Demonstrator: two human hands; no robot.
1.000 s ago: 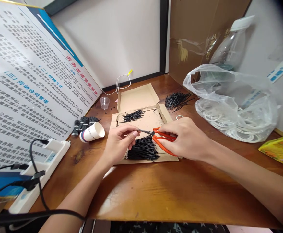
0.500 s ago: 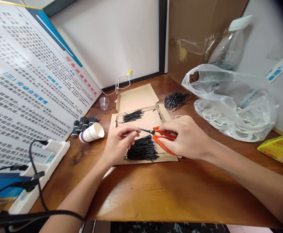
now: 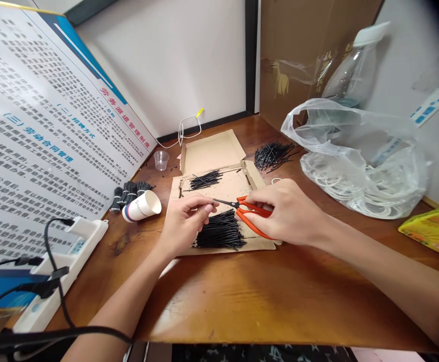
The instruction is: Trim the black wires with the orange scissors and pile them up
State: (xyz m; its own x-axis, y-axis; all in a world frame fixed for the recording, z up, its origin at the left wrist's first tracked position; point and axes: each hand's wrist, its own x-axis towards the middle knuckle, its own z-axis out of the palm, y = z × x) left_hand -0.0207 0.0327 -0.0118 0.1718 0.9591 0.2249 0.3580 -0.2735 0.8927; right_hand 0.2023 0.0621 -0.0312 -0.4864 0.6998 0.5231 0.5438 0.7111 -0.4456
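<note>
My left hand [image 3: 185,218] is closed in a pinch above the cardboard box's near left part; what lies between thumb and forefinger is too small to name. My right hand [image 3: 289,211] is wrapped round the orange handles of the scissors [image 3: 255,213], whose dark tips reach my left fingertips. Beneath the hands, a dense pile of black strips [image 3: 221,232] lies on the flattened cardboard box [image 3: 230,191]. A smaller pile of black strips [image 3: 205,180] rests farther back on it.
A paper cup [image 3: 142,206] lies tipped beside black bundles [image 3: 123,196]; a clear cup [image 3: 161,160] stands behind. More black strips [image 3: 274,155] lie back right, near a plastic bag [image 3: 366,186] and a bottle [image 3: 355,75]. A power strip [image 3: 63,276] is at left, a yellow packet [image 3: 434,231] at right.
</note>
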